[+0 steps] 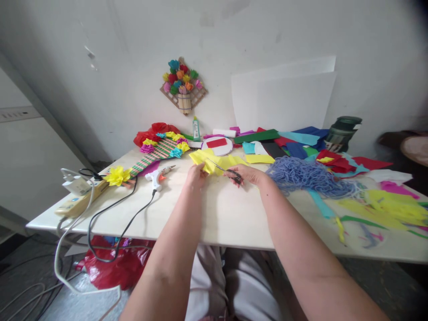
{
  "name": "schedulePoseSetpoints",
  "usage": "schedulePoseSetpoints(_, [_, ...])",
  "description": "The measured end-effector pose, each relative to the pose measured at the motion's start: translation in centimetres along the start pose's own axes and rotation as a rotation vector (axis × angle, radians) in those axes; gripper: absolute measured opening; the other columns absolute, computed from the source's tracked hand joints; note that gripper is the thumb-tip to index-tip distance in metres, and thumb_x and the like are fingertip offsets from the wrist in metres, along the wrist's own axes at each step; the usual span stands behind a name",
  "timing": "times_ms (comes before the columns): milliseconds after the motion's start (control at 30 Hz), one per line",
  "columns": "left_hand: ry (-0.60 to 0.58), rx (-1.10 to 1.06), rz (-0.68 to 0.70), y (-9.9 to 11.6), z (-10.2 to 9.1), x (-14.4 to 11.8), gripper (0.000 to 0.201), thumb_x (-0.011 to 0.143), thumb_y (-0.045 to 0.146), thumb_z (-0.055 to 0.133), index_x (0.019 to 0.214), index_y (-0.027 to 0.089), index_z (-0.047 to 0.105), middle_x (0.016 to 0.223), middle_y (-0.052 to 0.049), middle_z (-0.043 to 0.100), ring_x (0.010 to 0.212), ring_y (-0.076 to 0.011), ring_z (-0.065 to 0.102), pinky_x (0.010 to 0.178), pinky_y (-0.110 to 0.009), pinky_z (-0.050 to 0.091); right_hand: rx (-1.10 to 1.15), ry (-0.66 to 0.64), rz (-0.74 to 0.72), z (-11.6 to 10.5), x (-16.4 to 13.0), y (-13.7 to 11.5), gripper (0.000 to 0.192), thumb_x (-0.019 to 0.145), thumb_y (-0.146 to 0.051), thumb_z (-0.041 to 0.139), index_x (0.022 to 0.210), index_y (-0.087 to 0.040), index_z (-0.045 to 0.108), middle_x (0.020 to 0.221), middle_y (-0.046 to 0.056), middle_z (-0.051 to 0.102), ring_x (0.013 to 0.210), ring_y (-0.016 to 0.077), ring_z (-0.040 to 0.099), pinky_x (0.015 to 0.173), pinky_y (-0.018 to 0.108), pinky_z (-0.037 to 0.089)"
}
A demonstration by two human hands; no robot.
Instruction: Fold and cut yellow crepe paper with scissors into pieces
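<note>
My left hand (195, 174) pinches the near edge of a folded piece of yellow crepe paper (209, 159) lying on the white table (214, 218). My right hand (245, 174) grips a pair of scissors (227, 170) with dark handles. Their blades point left and up into the yellow paper. Both forearms reach in from the near edge of the table.
A white glue gun (158, 174) and its black cord lie left of my hands, beside a striped stick craft with paper flowers (157, 151) and a power strip (75, 203). A blue yarn pile (307, 176), coloured paper sheets (287, 140), a glue bottle (196, 129) and a dark jar (343, 131) are right and behind.
</note>
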State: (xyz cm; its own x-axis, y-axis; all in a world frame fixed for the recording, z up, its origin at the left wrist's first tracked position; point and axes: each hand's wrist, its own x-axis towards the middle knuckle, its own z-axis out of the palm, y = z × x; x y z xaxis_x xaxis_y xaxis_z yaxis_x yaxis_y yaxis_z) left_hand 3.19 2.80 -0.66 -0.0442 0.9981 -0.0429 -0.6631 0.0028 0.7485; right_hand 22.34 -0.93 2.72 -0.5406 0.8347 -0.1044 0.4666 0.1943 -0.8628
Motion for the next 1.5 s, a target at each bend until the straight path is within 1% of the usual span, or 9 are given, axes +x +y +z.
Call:
schedulePoseSetpoints(200, [0.024,0.008,-0.012,-0.09,-0.02,0.14,0.02,0.068,0.003,0.052,0.085,0.012,0.056,0.073,-0.004,0.063,0.057,-0.012,0.06,0.054,-0.023,0.048,-0.008,0.003,0.019,0.32,0.37,0.12,0.035,0.072,-0.05,0.055,0.073,-0.015,0.052,0.055,-0.002,0.054,0.038,0.0052,0.047,0.035,0.017,0.031])
schedulePoseSetpoints(400, [0.043,0.056,-0.01,-0.18,-0.05,0.33,0.015,0.067,0.003,0.052,0.079,0.011,0.056,0.069,-0.004,0.063,0.056,-0.0121,0.059,0.054,-0.023,0.048,0.062,-0.004,0.023,0.32,0.45,0.35,0.033,0.073,-0.047,0.055,0.076,-0.015,0.053,0.054,-0.003,0.052,0.038,0.0046,0.046,0.033,0.016,0.028])
schedulePoseSetpoints(633, [0.011,0.089,0.026,-0.31,-0.08,0.3,0.016,0.065,0.005,0.053,0.079,0.01,0.057,0.069,-0.005,0.063,0.059,-0.0149,0.06,0.058,-0.027,0.049,0.086,-0.007,0.045,0.37,0.54,0.47,0.032,0.073,-0.046,0.055,0.076,-0.015,0.053,0.053,-0.004,0.052,0.036,0.0041,0.044,0.032,0.016,0.027])
schedulePoseSetpoints(767, [0.009,0.076,0.024,-0.33,-0.06,0.25,0.017,0.064,0.005,0.053,0.08,0.011,0.056,0.068,-0.005,0.062,0.061,-0.0147,0.061,0.059,-0.026,0.048,0.102,-0.006,0.043,0.34,0.57,0.64,0.032,0.073,-0.046,0.056,0.076,-0.015,0.053,0.053,-0.004,0.052,0.036,0.0037,0.044,0.031,0.016,0.026])
schedulePoseSetpoints(900, [0.017,0.083,0.029,-0.38,-0.13,0.37,0.016,0.064,0.005,0.053,0.078,0.012,0.055,0.067,-0.004,0.061,0.057,-0.0134,0.059,0.055,-0.024,0.047,0.12,-0.004,0.031,0.39,0.66,0.74,0.032,0.073,-0.047,0.056,0.074,-0.015,0.051,0.053,-0.004,0.052,0.036,0.0036,0.043,0.031,0.016,0.026])
schedulePoseSetpoints(1033, [0.01,0.089,0.037,-0.42,-0.17,0.44,0.014,0.063,0.006,0.054,0.076,0.012,0.055,0.066,-0.004,0.061,0.055,-0.0125,0.058,0.053,-0.023,0.046,0.108,0.001,0.026,0.48,0.72,0.68,0.032,0.073,-0.048,0.056,0.072,-0.016,0.05,0.052,-0.004,0.051,0.035,0.0034,0.043,0.031,0.016,0.026])
schedulePoseSetpoints(1267, [0.036,0.075,0.038,-0.35,0.05,0.29,0.014,0.064,0.005,0.053,0.076,0.011,0.055,0.067,-0.004,0.062,0.056,-0.013,0.059,0.055,-0.024,0.047,0.072,0.016,0.033,0.57,0.67,0.41,0.032,0.073,-0.048,0.055,0.07,-0.016,0.049,0.052,-0.005,0.05,0.035,0.0032,0.041,0.031,0.016,0.025])
schedulePoseSetpoints(1367, [0.029,0.062,0.043,-0.32,0.08,0.24,0.014,0.063,0.004,0.053,0.076,0.011,0.055,0.068,-0.005,0.062,0.056,-0.0134,0.059,0.053,-0.024,0.047,0.057,0.026,0.027,0.59,0.69,0.42,0.032,0.072,-0.047,0.056,0.07,-0.016,0.049,0.053,-0.005,0.049,0.036,0.0031,0.041,0.032,0.016,0.026])
schedulePoseSetpoints(1500, [0.034,0.067,0.047,-0.27,0.08,0.22,0.013,0.063,0.004,0.054,0.074,0.01,0.055,0.067,-0.004,0.062,0.052,-0.0121,0.057,0.05,-0.024,0.047,0.051,0.036,0.022,0.61,0.68,0.44,0.031,0.072,-0.046,0.056,0.07,-0.016,0.05,0.052,-0.004,0.048,0.036,0.0035,0.041,0.032,0.016,0.025])
